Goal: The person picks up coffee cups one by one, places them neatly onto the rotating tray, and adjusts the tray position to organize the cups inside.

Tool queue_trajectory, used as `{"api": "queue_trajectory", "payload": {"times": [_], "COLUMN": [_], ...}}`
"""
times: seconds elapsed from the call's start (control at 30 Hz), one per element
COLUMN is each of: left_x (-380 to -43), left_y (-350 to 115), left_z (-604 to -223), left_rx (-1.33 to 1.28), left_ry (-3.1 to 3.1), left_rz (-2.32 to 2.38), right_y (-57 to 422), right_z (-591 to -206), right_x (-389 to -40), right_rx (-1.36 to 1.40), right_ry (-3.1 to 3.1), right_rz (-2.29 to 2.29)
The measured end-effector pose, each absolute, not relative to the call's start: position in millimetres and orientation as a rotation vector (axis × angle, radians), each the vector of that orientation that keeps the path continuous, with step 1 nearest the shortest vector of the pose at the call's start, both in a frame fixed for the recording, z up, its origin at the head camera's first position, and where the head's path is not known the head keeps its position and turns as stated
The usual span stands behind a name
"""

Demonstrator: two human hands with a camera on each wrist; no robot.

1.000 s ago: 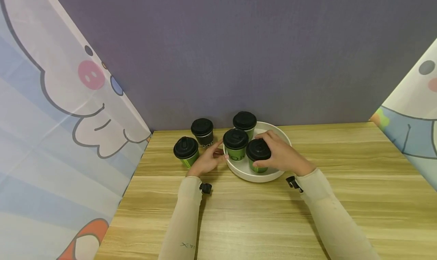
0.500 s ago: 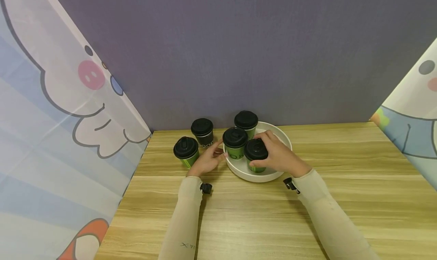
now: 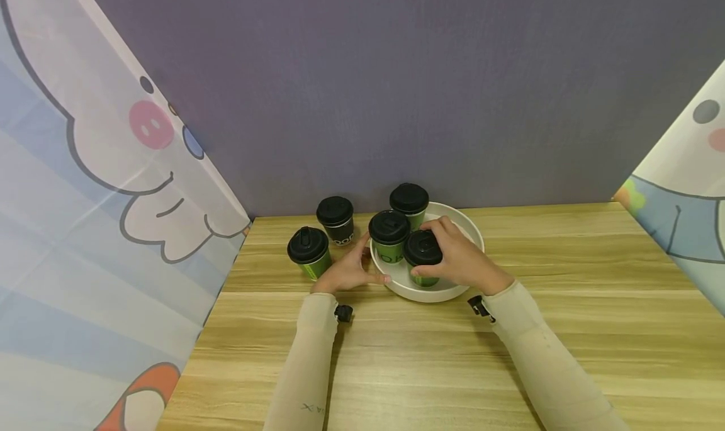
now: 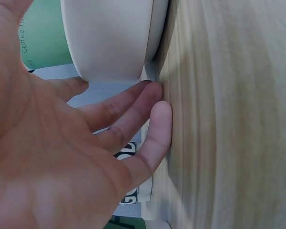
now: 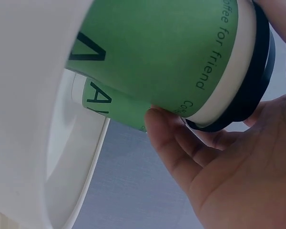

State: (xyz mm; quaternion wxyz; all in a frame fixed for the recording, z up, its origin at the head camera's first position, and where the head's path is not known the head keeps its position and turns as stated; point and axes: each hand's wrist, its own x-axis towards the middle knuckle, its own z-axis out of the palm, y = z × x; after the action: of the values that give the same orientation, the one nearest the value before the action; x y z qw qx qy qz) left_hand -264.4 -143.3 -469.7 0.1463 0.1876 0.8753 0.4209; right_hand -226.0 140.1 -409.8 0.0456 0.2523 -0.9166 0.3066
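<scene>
My right hand (image 3: 461,258) grips a green paper coffee cup (image 3: 420,250) with a black lid, fingers and thumb around it near the lid. That cup stands in the front of a round white tray (image 3: 427,296). Two more green cups share the tray: one at its left (image 3: 389,228), one at the back (image 3: 409,198). My left hand (image 3: 348,272) is at the tray's left edge, thumb and fingers spread along its outside. In the left wrist view its fingertips lie low by the wooden table, beside the white tray wall (image 4: 109,38).
Left of the tray stand a dark cup (image 3: 336,220) and a green cup (image 3: 309,253), both black-lidded, close to my left hand. A grey panel (image 3: 430,104) rises behind the wooden table (image 3: 396,368). Printed cartoon cloths hang at both sides.
My right hand has shifted slightly left with its cup, closer to the tray's left cup. My left thumb has moved down along the tray rim, spreading away from the fingers.
</scene>
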Motion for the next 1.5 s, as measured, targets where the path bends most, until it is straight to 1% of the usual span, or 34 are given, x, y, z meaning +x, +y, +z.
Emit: {"api": "queue_trajectory", "payload": {"times": [0.23, 0.4, 0.5, 0.63, 1.03, 1.3, 1.5], "left_x": [-263, -263, -263, -265, -266, -265, -266], "left_y": [-143, -144, -144, -146, -149, -152, -153], "left_z": [-472, -472, -472, -472, -472, -470, -470], "left_rx": [0.526, 0.530, 0.527, 0.518, 0.502, 0.531, 0.535], "left_ry": [2.551, 2.525, 2.518, 2.511, 2.460, 2.434, 2.472], "left_rz": [1.201, 1.236, 1.240, 1.240, 1.280, 1.331, 1.324], "right_y": [142, 155, 168, 188, 233, 243, 245], "right_z": [-411, -408, -407, -409, -435, -452, -461], "right_x": [-227, -232, -237, -244, -263, -270, -274], "right_rx": [0.775, 0.801, 0.755, 0.647, 0.494, 0.532, 0.472], "right_ry": [-2.837, -2.801, -2.758, -2.749, -2.808, -2.789, -2.854], "right_rz": [0.925, 1.047, 1.080, 1.012, 1.076, 1.167, 1.193]}}
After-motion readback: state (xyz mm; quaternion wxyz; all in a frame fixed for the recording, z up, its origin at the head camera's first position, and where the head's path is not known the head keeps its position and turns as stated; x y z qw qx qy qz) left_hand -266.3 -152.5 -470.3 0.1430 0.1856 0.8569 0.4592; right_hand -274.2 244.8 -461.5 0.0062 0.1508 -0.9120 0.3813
